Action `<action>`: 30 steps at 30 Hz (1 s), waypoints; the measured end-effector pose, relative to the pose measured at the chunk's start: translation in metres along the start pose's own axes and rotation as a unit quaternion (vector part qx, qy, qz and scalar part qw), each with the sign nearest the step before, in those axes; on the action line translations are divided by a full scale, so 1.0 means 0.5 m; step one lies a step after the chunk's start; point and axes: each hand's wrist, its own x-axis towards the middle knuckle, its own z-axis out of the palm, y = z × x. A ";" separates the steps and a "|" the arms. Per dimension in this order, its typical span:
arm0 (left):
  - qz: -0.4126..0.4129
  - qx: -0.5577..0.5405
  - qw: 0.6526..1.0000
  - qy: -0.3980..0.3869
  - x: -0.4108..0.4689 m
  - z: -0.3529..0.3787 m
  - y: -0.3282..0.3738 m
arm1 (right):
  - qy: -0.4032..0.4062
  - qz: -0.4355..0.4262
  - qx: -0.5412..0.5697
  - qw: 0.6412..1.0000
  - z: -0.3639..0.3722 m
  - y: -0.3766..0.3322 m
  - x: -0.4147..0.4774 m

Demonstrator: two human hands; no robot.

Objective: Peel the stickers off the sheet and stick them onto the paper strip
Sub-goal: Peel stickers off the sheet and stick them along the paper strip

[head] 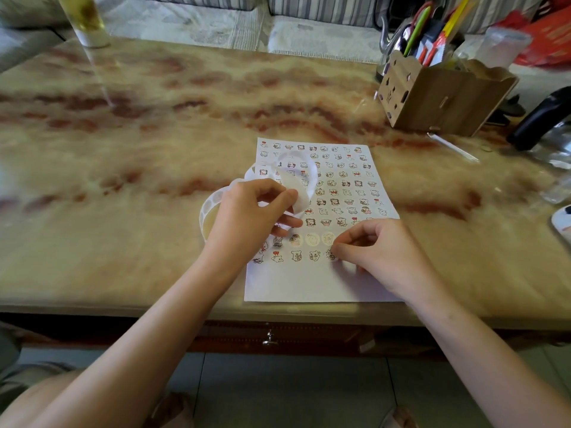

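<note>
A white sticker sheet (340, 183) printed with rows of small cartoon stickers lies flat on the marbled table (139, 143). In its second row from the bottom, a few round spots show bare backing. My left hand (247, 217) is shut on a curling white paper strip (304, 177), holding it looped above the sheet's left side. My right hand (374, 251) rests on the sheet's lower right, thumb and forefinger pinched at the edge of a bear sticker (330, 254) in the bottom row. Whether that sticker is lifted off the sheet is unclear.
A brown cardboard organiser (432, 97) full of pens stands at the back right, with a black object (540, 118) and clear plastic beside it. A tall glass with yellow liquid (82, 20) stands at the back left. The table's front edge lies just below the sheet.
</note>
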 end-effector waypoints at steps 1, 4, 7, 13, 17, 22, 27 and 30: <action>0.000 -0.002 1.000 -0.001 0.000 0.000 0.000 | 0.003 -0.001 -0.004 1.000 0.001 0.002 -0.001; -0.002 -0.006 1.000 -0.003 0.001 0.000 -0.003 | 0.015 -0.008 -0.029 0.999 0.004 0.004 -0.004; 0.000 -0.005 1.000 -0.003 0.002 0.000 -0.003 | 0.027 -0.017 -0.052 0.998 0.006 0.004 -0.006; 0.003 -0.006 1.000 -0.008 0.002 -0.001 -0.004 | 0.040 -0.036 -0.074 0.996 0.012 0.007 -0.007; 0.005 -0.003 1.000 -0.006 0.002 -0.001 -0.004 | 0.045 -0.050 -0.092 0.993 0.013 0.007 -0.010; 0.005 0.001 1.000 -0.004 0.002 -0.001 -0.004 | 0.045 -0.062 -0.099 0.992 0.013 0.010 -0.011; 0.008 0.000 1.000 -0.008 0.002 -0.001 -0.007 | 0.041 -0.077 -0.120 0.989 0.012 0.009 -0.017; 0.011 0.005 1.000 -0.009 0.003 0.000 -0.008 | 0.035 -0.076 -0.116 0.990 0.007 0.013 -0.014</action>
